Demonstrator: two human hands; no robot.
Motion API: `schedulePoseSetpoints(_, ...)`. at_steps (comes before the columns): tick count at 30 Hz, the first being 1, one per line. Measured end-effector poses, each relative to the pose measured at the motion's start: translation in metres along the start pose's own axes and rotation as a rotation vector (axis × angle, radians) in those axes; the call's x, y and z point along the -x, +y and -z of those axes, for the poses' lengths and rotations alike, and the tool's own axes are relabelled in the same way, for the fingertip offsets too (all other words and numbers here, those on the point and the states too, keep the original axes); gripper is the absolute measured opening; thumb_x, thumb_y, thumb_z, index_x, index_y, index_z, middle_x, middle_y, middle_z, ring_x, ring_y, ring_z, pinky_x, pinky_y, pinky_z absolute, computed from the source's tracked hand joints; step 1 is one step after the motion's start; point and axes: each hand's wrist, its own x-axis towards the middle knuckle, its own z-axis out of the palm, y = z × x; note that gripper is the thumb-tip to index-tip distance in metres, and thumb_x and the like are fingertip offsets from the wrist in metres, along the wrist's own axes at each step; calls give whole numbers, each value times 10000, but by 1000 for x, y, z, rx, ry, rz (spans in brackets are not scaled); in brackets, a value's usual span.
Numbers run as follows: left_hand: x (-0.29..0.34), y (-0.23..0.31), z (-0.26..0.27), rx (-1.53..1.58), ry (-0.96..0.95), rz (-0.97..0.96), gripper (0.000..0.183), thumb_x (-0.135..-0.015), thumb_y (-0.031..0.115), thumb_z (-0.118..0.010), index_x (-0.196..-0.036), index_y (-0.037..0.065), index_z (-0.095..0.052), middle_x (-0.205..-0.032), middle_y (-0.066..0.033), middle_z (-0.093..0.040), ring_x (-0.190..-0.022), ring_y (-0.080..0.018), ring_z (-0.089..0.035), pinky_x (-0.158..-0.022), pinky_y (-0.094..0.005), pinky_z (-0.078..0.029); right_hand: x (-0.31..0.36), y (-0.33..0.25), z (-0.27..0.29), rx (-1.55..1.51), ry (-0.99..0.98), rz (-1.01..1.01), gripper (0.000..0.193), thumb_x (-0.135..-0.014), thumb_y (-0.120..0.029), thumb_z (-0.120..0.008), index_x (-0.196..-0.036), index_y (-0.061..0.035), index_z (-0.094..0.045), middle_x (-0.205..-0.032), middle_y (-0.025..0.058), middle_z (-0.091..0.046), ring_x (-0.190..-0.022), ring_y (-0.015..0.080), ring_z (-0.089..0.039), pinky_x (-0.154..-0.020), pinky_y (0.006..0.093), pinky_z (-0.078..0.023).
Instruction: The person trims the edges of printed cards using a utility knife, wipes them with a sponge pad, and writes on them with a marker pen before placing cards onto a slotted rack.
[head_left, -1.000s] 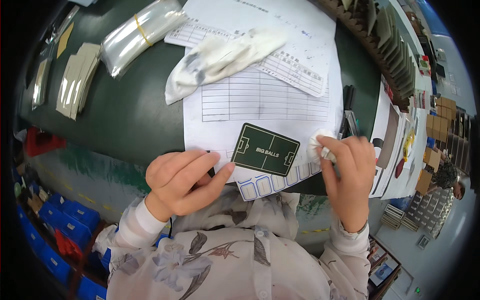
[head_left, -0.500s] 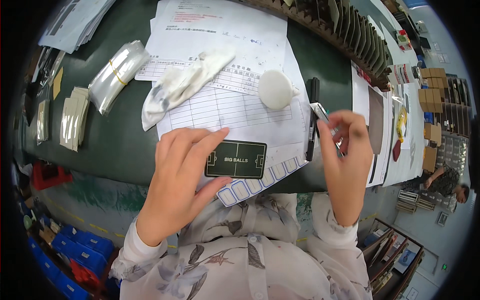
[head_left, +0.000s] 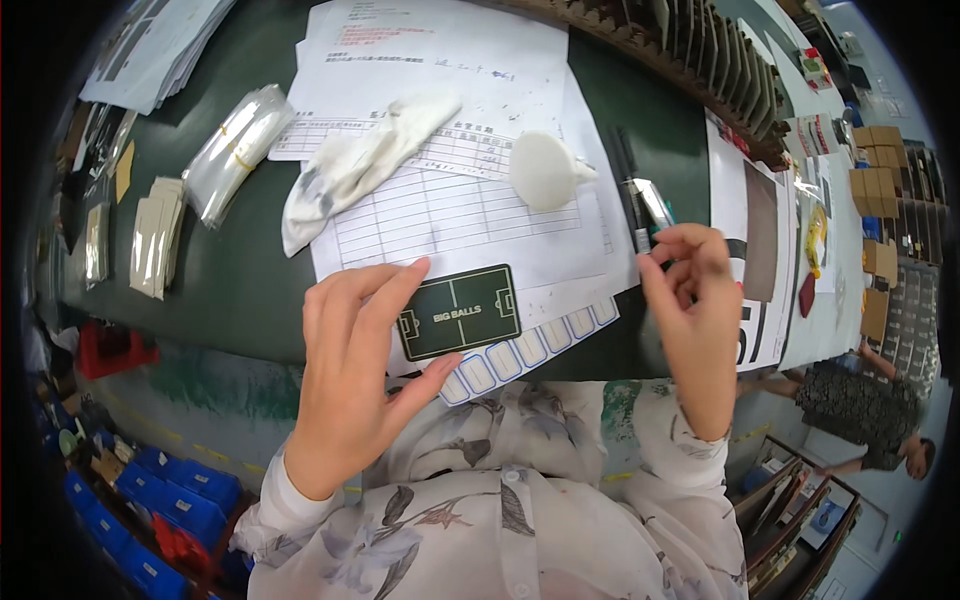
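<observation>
My left hand [head_left: 352, 365] holds a flat dark green card [head_left: 459, 312] printed with a football-pitch pattern. Its fingers are at the upper left corner and its thumb is on the lower edge. To the right, my right hand [head_left: 700, 300] is curled beside a dark pen [head_left: 632, 195] and a small silver tool [head_left: 652, 202] with some teal on it. What those curled fingers pinch, if anything, is hidden. Beneath the card lie printed sheets [head_left: 470, 235] and a strip of blue-outlined labels [head_left: 532, 350].
A crumpled white cloth [head_left: 365, 165] and a round white pad or lid [head_left: 542, 172] lie on the sheets. At left are clear sleeves [head_left: 235, 150] in a rubber band and wrapped card stacks [head_left: 157, 235]. A slotted rack [head_left: 715, 65] stands at the far right. A person [head_left: 865, 400] is beyond the table.
The card has tilted, its right end rising, and shifted slightly left with my left hand. The pen and silver tool lie at a different slant beside my right hand.
</observation>
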Motion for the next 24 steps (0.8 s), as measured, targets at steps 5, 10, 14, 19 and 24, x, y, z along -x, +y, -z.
schedulePoseSetpoints(5,11,6,8,244,-11,-78,603,-689,126,-822,-1226,12,-573,-1030,-125,-613,-901,-308,-558,-819,-395,-433,18,-32,14,-611,-127,-55,457,-798,72,-696,-1215,21,-516,-901,56,-586,-711,82,-555,-612,184,-423)
schedulePoseSetpoints(10,23,26,-7,445,-202,-92,404,-723,187,-814,-1021,-9,-624,-868,-127,-646,-689,-251,-605,-556,-321,-482,39,-32,-3,-721,-656,196,253,-757,12,-778,-997,-39,-717,-939,88,-621,-824,181,-603,-698,288,-481)
schedulePoseSetpoints(14,27,24,-17,384,-152,-210,329,-729,192,-805,-846,25,-547,-704,-74,-488,-550,-248,-512,-467,-349,-407,55,-29,-17,-797,-633,133,223,-746,-33,-796,-948,-4,-709,-805,87,-621,-694,179,-563,-598,296,-422)
schedulePoseSetpoints(19,24,30,-11,614,-303,-183,271,-836,191,-720,-775,40,-504,-677,-71,-456,-525,-261,-477,-456,-375,-378,61,-35,-12,-1029,-661,-63,236,-808,-173,-760,-777,42,-669,-688,102,-613,-591,177,-535,-533,310,-368)
schedulePoseSetpoints(24,31,17,9,1409,-722,32,188,-975,129,-519,-837,5,-551,-678,-78,-516,-566,-287,-502,-524,-365,-416,37,-23,1,-1255,-137,89,166,-922,-137,-597,-934,17,-658,-744,115,-634,-517,122,-503,-459,255,-371)
